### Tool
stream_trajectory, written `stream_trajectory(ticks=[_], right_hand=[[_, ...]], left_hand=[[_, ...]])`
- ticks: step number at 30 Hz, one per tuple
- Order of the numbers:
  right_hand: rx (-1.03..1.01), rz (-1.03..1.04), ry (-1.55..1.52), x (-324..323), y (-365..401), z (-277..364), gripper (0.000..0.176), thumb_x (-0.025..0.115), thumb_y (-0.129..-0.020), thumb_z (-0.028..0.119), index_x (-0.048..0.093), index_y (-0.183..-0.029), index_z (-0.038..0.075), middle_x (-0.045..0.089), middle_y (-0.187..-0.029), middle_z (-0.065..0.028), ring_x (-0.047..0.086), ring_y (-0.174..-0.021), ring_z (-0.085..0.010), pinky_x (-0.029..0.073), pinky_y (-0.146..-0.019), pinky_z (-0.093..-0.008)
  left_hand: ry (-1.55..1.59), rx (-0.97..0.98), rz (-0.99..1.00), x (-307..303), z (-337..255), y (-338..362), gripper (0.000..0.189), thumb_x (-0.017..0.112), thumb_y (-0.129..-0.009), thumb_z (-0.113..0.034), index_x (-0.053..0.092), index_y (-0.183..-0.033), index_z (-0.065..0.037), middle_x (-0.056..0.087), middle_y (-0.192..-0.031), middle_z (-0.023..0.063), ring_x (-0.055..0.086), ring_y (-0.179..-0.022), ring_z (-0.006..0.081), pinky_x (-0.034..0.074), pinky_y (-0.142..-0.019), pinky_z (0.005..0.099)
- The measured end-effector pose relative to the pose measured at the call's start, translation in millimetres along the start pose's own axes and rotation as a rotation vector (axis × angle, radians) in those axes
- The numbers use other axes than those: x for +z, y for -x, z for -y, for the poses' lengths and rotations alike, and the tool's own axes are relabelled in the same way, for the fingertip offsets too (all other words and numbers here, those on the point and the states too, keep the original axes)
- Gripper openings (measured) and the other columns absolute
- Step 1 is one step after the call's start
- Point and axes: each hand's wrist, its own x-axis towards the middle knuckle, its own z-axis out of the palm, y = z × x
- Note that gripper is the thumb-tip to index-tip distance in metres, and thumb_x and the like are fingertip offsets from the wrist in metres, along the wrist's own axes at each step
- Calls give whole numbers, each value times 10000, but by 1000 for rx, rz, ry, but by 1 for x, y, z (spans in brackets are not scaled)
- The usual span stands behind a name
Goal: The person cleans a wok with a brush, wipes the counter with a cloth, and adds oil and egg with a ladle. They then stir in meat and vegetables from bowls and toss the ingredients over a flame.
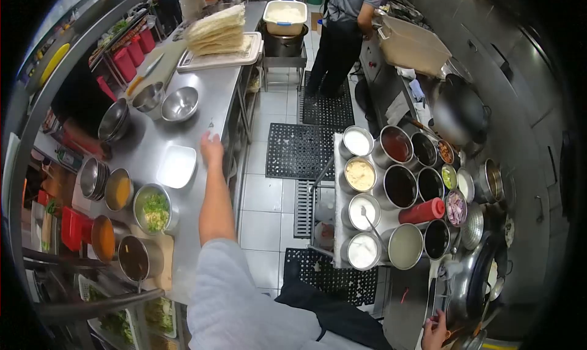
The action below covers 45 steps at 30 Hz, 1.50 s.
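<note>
My left hand (212,148) reaches over the steel counter (208,99), beside a white square dish (177,166). Its fingers point away from me and partly overlap; whether they hold anything is too small to tell. A steel bowl (180,104) stands just beyond the dish. At the bottom right, my right hand (435,333) is near the stove edge, close to some utensil handles, its fingers partly bent and what they touch unclear. Left of the dish stands a bowl of chopped green and yellow pieces (156,212).
Pots of sauces and powders cover a side table, with a red bottle (422,211) among them. A wok (460,110) sits at the right. Another person (345,32) stands at the far stove. Black mats (304,149) lie on the tiled floor.
</note>
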Motion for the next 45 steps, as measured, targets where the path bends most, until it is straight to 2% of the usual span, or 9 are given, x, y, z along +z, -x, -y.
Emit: stream_trajectory(ticks=[4,14,20,27,32,35,36,38,45], right_hand=[[89,86,-19,3,-4,45,323,622,-952,166,595,-1239,22,654,-1092,-180,629,-991,-321,496,-863,-411],[35,377,-79,69,2,2,378,601,-957,262,608,-1260,36,671,-1055,-192,656,-936,-341,518,-854,-424],[158,540,-51,105,3,-17,421,611,-942,283,604,-1299,60,677,-1109,-224,686,-933,-367,537,-835,-449],[-41,405,-141,145,-1,-42,420,626,-929,281,615,-1284,56,697,-1029,-241,685,-929,-389,533,-840,-451],[-115,430,-57,196,-22,-90,435,655,-918,300,624,-1280,63,701,-1014,-256,691,-936,-386,535,-853,-443],[-223,488,-100,218,-39,-91,400,663,-927,274,635,-1260,56,705,-1111,-242,722,-930,-327,560,-824,-455],[-201,506,-55,221,-43,-84,430,672,-906,292,636,-1256,45,705,-1105,-221,711,-944,-326,554,-833,-439],[-157,541,38,224,-56,-66,493,689,-863,327,637,-1249,24,705,-1091,-177,688,-974,-323,541,-851,-406],[-260,572,-98,235,-77,-29,523,688,-861,387,635,-1266,62,700,-1139,-183,682,-1035,-343,525,-915,-416]], left_hand=[[-264,217,-124,15,23,-8,522,654,-876,-215,547,-1340,-1,572,-1337,235,529,-1250,401,427,-1051,472],[-611,369,418,13,2,-95,485,378,-985,-106,470,-1461,-120,398,-1547,174,406,-1384,405,359,-1148,450],[-627,708,-40,27,31,-77,178,483,-907,-84,648,-854,-45,650,-919,154,608,-922,368,483,-877,481],[-492,431,211,30,-2,72,204,495,-931,-102,673,-854,-39,686,-875,187,691,-823,362,555,-714,487],[-219,411,1128,31,33,307,233,681,-865,-288,754,-990,-105,725,-941,181,694,-897,361,549,-836,466],[-110,173,1094,-24,15,382,475,661,-786,-126,639,-1261,-119,707,-1110,164,674,-1016,329,538,-908,419],[44,453,996,-31,27,400,548,704,-790,-143,594,-1327,-110,642,-1246,213,591,-1180,384,475,-1027,435],[-190,422,934,-50,32,429,637,758,-764,-159,559,-1365,-93,571,-1346,236,509,-1280,392,405,-1107,434],[123,36,591,-153,13,336,332,761,-844,-190,679,-1110,-10,662,-1127,190,645,-1046,296,514,-907,395]])
